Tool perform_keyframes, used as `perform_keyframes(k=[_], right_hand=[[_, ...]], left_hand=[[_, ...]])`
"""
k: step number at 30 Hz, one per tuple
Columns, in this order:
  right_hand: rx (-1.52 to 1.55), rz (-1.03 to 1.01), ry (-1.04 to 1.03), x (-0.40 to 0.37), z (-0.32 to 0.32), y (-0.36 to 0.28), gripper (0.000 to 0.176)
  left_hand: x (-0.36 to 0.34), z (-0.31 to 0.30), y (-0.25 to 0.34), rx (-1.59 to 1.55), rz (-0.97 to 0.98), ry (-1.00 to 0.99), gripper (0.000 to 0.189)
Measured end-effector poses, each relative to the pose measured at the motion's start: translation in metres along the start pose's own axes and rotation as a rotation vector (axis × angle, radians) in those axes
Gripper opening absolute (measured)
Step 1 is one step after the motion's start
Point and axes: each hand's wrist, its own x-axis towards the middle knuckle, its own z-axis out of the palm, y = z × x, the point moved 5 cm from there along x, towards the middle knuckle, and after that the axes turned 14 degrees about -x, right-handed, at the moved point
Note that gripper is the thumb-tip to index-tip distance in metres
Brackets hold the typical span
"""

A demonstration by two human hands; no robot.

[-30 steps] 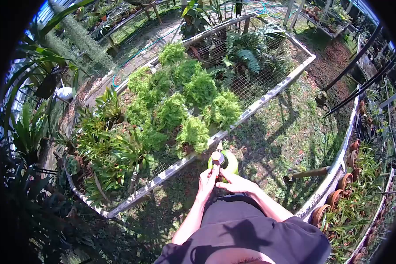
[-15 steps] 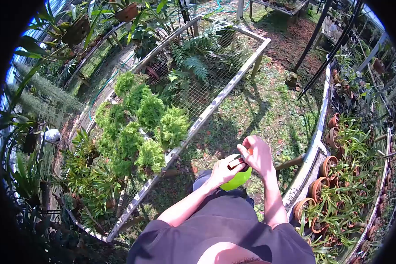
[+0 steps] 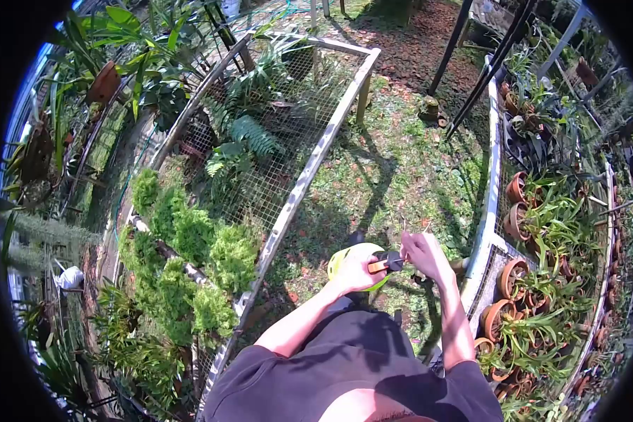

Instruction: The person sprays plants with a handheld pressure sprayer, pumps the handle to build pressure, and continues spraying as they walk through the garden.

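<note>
My left hand (image 3: 355, 274) is closed around a small orange-and-black hand tool (image 3: 378, 266), whose exact kind I cannot make out. Its dark end points at my right hand (image 3: 427, 256). The fingers of that hand are pinched together, and thin pale strands (image 3: 404, 226) stick up from them. Behind and below my left hand shows a rounded lime-yellow object (image 3: 336, 261), partly covered by the hand; what bears it is hidden. Both hands are close together in front of my body.
Bushy light-green plants (image 3: 190, 235) lie over a wire-mesh bench (image 3: 257, 190) with a pale wooden frame on the left. Potted plants in terracotta pots (image 3: 498, 318) line a bench on the right. Dark poles (image 3: 475, 88) slant down ahead; low grass covers the ground (image 3: 394, 169).
My hands have moved slightly apart, and the orange-and-black tool now shows between them. The lime-yellow object shows further left. The view has shifted to the right.
</note>
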Motion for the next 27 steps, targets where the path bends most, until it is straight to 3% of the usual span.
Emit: perform_keyframes(k=[1, 2, 3, 4, 5, 8, 10, 11, 12, 14, 15, 19, 22, 24, 25, 27], right_hand=[[0.138, 0.189, -0.181, 0.017, -0.013, 0.008, 0.070], [0.190, 0.195, -0.072, 0.041, -0.029, 0.015, 0.071], [0.243, 0.201, 0.033, 0.064, -0.043, 0.022, 0.073], [0.205, 0.212, 0.145, 0.090, -0.042, 0.021, 0.072], [-0.026, 0.038, 0.125, 0.117, -0.025, 0.020, 0.070], [0.033, 0.104, 0.104, 0.170, -0.052, 0.028, 0.067], [0.052, 0.083, 0.090, 0.193, -0.110, -0.005, 0.065], [0.054, 0.133, 0.182, 0.204, -0.140, -0.013, 0.062], [0.028, 0.099, 0.221, 0.221, -0.131, -0.015, 0.061], [-0.208, 0.046, 0.269, 0.257, -0.095, -0.005, 0.058], [-0.172, 0.105, 0.221, 0.270, -0.099, 0.004, 0.058], [0.022, 0.085, 0.265, 0.318, -0.160, 0.025, 0.058], [0.098, 0.080, 0.409, 0.352, -0.208, 0.028, 0.050], [-0.153, 0.064, 0.344, 0.394, -0.169, 0.045, 0.046], [-0.251, 0.045, 0.312, 0.415, -0.164, 0.056, 0.045], [-0.184, 0.006, 0.286, 0.452, -0.176, 0.089, 0.043]], left_hand=[[0.019, -0.008, 0.005, 0.014, 0.126, 0.048, 0.034], [0.037, -0.015, 0.004, -0.196, 0.131, 0.116, 0.040], [0.056, -0.029, 0.020, 0.056, -0.012, 0.032, 0.043], [0.080, -0.034, 0.020, -0.011, 0.011, 0.050, 0.043], [0.102, -0.037, 0.012, -0.078, 0.030, 0.067, 0.043], [0.139, -0.072, 0.018, -0.211, 0.011, 0.136, 0.040], [0.176, -0.102, 0.027, -0.118, -0.115, 0.023, 0.037], [0.185, -0.110, 0.031, -0.075, -0.190, -0.037, 0.036], [0.194, -0.121, 0.061, -0.067, -0.072, 0.099, 0.033], [0.225, -0.126, 0.059, 0.009, -0.031, 0.133, 0.033], [0.237, -0.128, 0.060, 0.018, -0.025, 0.148, 0.033], [0.300, -0.151, 0.071, 0.089, -0.067, 0.089, 0.029], [0.348, -0.163, 0.118, 0.006, 0.086, 0.228, 0.029], [0.390, -0.165, 0.115, -0.047, 0.167, 0.288, 0.031], [0.409, -0.168, 0.114, 0.021, 0.039, 0.235, 0.032], [0.448, -0.167, 0.087, 0.117, 0.311, 0.429, 0.034]])
